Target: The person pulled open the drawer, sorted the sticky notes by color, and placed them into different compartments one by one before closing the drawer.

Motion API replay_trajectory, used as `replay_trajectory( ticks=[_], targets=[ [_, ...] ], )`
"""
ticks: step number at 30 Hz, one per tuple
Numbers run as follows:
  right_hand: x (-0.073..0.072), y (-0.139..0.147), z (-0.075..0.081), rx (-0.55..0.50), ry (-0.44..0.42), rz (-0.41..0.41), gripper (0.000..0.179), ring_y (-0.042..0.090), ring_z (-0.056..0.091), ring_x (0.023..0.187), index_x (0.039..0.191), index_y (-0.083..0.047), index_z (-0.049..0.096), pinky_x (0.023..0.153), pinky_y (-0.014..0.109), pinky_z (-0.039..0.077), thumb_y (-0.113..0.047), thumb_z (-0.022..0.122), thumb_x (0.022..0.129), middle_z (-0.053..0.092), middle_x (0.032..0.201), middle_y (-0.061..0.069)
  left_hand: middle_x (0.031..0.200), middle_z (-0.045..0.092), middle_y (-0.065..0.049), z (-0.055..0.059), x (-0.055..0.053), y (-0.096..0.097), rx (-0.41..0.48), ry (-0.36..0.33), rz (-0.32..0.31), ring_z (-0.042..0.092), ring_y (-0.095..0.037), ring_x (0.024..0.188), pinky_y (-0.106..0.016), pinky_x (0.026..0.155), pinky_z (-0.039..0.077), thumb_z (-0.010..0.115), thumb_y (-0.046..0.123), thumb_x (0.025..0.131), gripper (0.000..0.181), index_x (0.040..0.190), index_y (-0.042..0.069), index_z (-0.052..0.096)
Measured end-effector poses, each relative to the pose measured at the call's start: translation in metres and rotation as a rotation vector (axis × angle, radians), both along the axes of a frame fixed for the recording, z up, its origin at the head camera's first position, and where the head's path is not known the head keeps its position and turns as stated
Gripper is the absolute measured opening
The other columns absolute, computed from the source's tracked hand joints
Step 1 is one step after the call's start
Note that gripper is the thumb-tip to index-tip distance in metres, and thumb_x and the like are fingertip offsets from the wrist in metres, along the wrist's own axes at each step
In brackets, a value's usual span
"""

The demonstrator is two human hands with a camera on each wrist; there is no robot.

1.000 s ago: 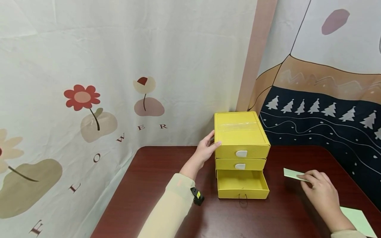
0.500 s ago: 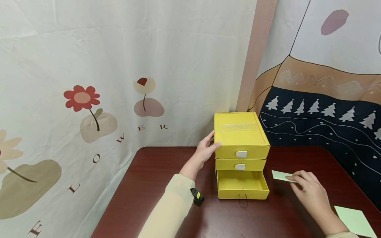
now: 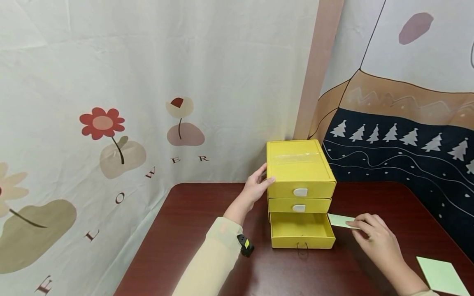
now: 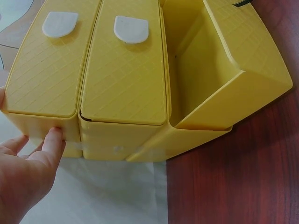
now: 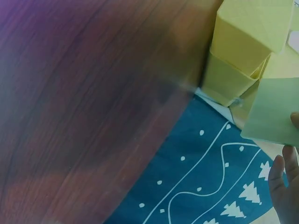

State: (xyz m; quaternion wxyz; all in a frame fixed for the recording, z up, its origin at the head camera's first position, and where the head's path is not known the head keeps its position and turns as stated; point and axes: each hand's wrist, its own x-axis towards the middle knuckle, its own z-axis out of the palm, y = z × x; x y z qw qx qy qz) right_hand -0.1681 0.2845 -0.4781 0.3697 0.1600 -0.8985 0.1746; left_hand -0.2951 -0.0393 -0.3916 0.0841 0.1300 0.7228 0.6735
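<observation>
A yellow drawer box (image 3: 296, 162) stands on the table with its two upper drawers closed and the bottom drawer (image 3: 303, 241) pulled out, bare inside. My left hand (image 3: 252, 190) rests against the upper left side of the box; in the left wrist view its extended fingers (image 4: 52, 140) touch that side. Between thumb and fingers, my right hand (image 3: 377, 240) pinches a pale green sheet of paper (image 3: 338, 220). The sheet's far edge is right by the right wall of the open drawer. In the right wrist view, only a few right fingers (image 5: 277, 172) show beside the sheet.
Another pale green sheet (image 3: 442, 274) lies on the dark red table (image 3: 192, 230) at the front right. White tabs (image 3: 300, 192) mark the two upper drawers, and a thin dark loop (image 3: 302, 246) hangs from the bottom one. Printed cloth (image 3: 229, 82) hangs behind the table.
My right hand has moved left with the pale green sheet, from well right of the box up to the open drawer's side. My left hand has stayed against the box.
</observation>
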Motion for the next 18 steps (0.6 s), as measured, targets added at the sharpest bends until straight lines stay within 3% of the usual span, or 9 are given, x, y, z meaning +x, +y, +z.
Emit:
replay_trajectory(
  ticks=[4, 6, 8, 11, 13, 18],
  targets=[
    [0.0, -0.004, 0.001, -0.011, 0.013, 0.037, 0.026, 0.008, 0.043, 0.082, 0.083, -0.018, 0.074, 0.058, 0.016, 0.037, -0.005, 0.077, 0.061, 0.057, 0.087, -0.006, 0.151, 0.033, -0.008, -0.001, -0.001, 0.0, -0.007, 0.003, -0.001, 0.033, -0.026, 0.139, -0.039, 0.109, 0.035, 0.061, 0.022, 0.092, 0.066, 0.15, 0.019, 0.028],
    [-0.001, -0.006, 0.0, -0.018, 0.031, 0.061, 0.009, 0.007, 0.044, 0.082, 0.083, -0.018, 0.074, 0.058, 0.016, 0.038, -0.018, 0.072, 0.075, 0.058, 0.087, -0.006, 0.152, 0.033, -0.009, -0.001, -0.001, 0.0, -0.016, 0.003, -0.001, 0.032, -0.027, 0.139, -0.039, 0.109, 0.036, 0.061, 0.022, 0.092, 0.067, 0.15, 0.019, 0.028],
    [-0.002, -0.008, 0.0, -0.028, 0.05, 0.083, 0.023, 0.007, 0.044, 0.082, 0.083, -0.019, 0.074, 0.058, 0.017, 0.038, -0.037, 0.061, 0.088, 0.058, 0.087, -0.006, 0.152, 0.033, -0.008, 0.0, -0.001, -0.001, -0.028, -0.003, 0.002, 0.031, -0.027, 0.14, -0.039, 0.109, 0.035, 0.062, 0.023, 0.092, 0.067, 0.15, 0.019, 0.028],
    [-0.003, -0.011, -0.001, -0.037, 0.068, 0.097, 0.055, 0.004, 0.043, 0.082, 0.081, -0.02, 0.074, 0.058, 0.016, 0.038, -0.056, 0.035, 0.095, 0.058, 0.086, -0.007, 0.151, 0.034, -0.009, 0.001, -0.001, -0.001, -0.045, 0.003, 0.002, 0.03, -0.028, 0.14, -0.04, 0.11, 0.034, 0.062, 0.023, 0.092, 0.066, 0.149, 0.017, 0.028],
    [-0.003, -0.013, -0.001, -0.041, 0.071, 0.105, 0.057, 0.003, 0.042, 0.082, 0.081, -0.02, 0.074, 0.058, 0.016, 0.038, -0.058, 0.033, 0.094, 0.057, 0.086, -0.008, 0.151, 0.033, -0.009, 0.002, -0.001, -0.001, -0.045, 0.006, -0.001, 0.029, -0.027, 0.141, -0.039, 0.111, 0.032, 0.061, 0.022, 0.092, 0.066, 0.149, 0.016, 0.028],
    [-0.005, -0.018, -0.003, -0.042, 0.088, 0.15, 0.053, 0.005, 0.044, 0.082, 0.081, -0.019, 0.074, 0.061, 0.018, 0.038, -0.054, 0.037, 0.096, 0.057, 0.086, -0.008, 0.153, 0.027, -0.013, 0.024, 0.013, -0.004, -0.068, 0.0, -0.036, 0.025, -0.028, 0.142, -0.039, 0.113, 0.028, 0.059, 0.018, 0.093, 0.066, 0.149, 0.009, 0.025]
  ],
)
